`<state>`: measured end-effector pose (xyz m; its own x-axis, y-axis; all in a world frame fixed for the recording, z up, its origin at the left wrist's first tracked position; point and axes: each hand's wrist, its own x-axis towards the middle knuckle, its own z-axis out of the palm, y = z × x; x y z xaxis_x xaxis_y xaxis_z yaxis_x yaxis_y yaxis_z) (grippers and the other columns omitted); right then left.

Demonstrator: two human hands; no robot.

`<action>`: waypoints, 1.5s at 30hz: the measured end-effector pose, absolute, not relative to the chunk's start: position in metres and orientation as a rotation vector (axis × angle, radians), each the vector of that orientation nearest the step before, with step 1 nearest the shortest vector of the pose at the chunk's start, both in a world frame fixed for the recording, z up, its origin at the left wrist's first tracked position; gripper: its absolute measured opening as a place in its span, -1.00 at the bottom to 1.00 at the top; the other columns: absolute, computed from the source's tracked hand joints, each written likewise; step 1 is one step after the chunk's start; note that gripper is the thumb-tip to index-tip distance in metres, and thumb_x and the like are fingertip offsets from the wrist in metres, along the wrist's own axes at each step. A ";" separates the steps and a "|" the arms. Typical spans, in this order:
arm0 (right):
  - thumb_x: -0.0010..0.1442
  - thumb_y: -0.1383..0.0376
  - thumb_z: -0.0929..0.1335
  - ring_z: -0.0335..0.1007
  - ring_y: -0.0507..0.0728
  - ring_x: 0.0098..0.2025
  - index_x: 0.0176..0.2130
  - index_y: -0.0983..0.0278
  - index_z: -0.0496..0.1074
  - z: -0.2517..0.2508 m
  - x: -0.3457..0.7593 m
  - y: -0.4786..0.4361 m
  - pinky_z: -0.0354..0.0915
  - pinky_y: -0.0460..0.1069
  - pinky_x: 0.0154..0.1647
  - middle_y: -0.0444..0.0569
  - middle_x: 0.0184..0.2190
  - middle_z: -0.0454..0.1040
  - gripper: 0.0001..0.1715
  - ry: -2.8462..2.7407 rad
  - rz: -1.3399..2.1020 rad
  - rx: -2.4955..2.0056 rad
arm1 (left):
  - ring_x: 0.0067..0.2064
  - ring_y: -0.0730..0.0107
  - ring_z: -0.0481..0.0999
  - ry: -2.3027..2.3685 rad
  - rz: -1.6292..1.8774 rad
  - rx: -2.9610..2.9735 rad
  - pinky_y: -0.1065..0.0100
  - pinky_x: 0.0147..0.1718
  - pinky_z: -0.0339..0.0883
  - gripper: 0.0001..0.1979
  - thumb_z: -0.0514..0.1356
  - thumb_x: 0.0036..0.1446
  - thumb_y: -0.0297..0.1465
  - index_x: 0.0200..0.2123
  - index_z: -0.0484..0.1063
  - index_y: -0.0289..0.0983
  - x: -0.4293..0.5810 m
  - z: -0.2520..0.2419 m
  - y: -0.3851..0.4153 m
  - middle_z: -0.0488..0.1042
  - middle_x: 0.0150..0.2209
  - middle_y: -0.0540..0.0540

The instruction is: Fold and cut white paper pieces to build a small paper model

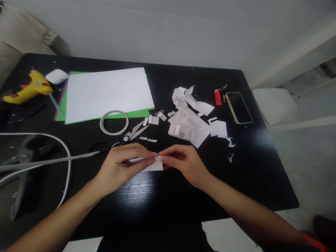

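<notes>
Near the front of the black table, a small piece of white paper (154,166) is pinched between both my hands. My left hand (122,162) grips it from the left, thumb below and fingers above. From the other side my right hand (187,162) pinches its right end, and the fingertips of both hands nearly meet at the top edge. Part of the paper is hidden behind my fingers. Just beyond my left hand lie opened scissors (135,133) with dark handles. Small white paper strips (148,139) lie past my fingertips.
Paper scraps (190,126) are heaped beyond my right hand. A tape roll (114,133) touches white and green sheets (107,92). A yellow glue gun (33,87), white case (57,76) and white cable (68,168) are left; a red lighter (217,97) and phone (238,107) right.
</notes>
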<state>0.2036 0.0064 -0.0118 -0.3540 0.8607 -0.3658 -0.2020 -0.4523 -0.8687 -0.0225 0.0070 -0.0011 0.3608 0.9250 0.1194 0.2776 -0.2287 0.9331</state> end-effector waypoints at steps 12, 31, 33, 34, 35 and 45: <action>-0.01 0.25 0.68 0.61 0.03 -0.37 -0.33 0.23 0.67 -0.019 0.204 0.006 0.57 -0.05 -0.27 -0.16 -0.41 0.65 -0.76 -0.749 2.111 -1.026 | -0.28 0.40 0.69 0.975 0.879 1.618 0.50 -0.35 0.54 -0.80 0.38 0.21 -0.53 -0.21 0.74 -0.11 -0.024 0.000 0.010 0.70 -0.27 -0.03; 0.04 0.30 0.66 0.64 0.02 -0.38 -0.28 0.25 0.69 -0.018 0.205 0.007 0.57 -0.08 -0.27 -0.14 -0.41 0.66 -0.78 -0.742 2.324 -0.815 | -0.47 0.60 0.50 0.936 0.541 1.012 0.61 -0.48 0.33 -0.91 0.46 0.09 -0.42 -0.33 0.65 -0.29 -0.020 0.007 0.012 0.61 -0.48 0.03; 0.05 0.31 0.66 0.64 0.03 -0.36 -0.29 0.26 0.68 -0.018 0.205 0.007 0.57 -0.07 -0.25 -0.14 -0.41 0.66 -0.79 -0.751 2.326 -0.817 | -0.46 0.61 0.48 0.932 0.516 1.012 0.61 -0.47 0.31 -0.92 0.46 0.10 -0.41 -0.34 0.66 -0.29 -0.020 0.007 0.013 0.60 -0.47 0.03; 0.05 0.31 0.66 0.64 0.03 -0.36 -0.29 0.26 0.68 -0.018 0.205 0.006 0.57 -0.07 -0.25 -0.14 -0.41 0.66 -0.80 -0.755 2.325 -0.818 | -0.45 0.60 0.48 0.932 0.506 1.013 0.61 -0.47 0.30 -0.92 0.45 0.11 -0.40 -0.34 0.66 -0.28 -0.021 0.007 0.013 0.60 -0.47 0.03; 0.05 0.31 0.65 0.64 0.03 -0.36 -0.29 0.27 0.68 -0.018 0.205 0.006 0.57 -0.06 -0.24 -0.14 -0.41 0.66 -0.80 -0.758 2.323 -0.820 | -0.45 0.60 0.47 0.932 0.497 1.015 0.60 -0.46 0.29 -0.92 0.45 0.12 -0.40 -0.35 0.66 -0.28 -0.021 0.007 0.013 0.60 -0.46 0.03; 0.05 0.32 0.65 0.64 0.00 -0.38 -0.29 0.28 0.68 -0.017 0.203 0.007 0.58 -0.09 -0.25 -0.14 -0.41 0.66 -0.80 -0.757 2.305 -0.844 | -0.47 0.61 0.37 0.919 0.422 1.072 0.59 -0.49 0.20 -0.90 0.39 0.21 -0.36 -0.33 0.64 -0.27 -0.024 0.006 0.015 0.54 -0.47 0.06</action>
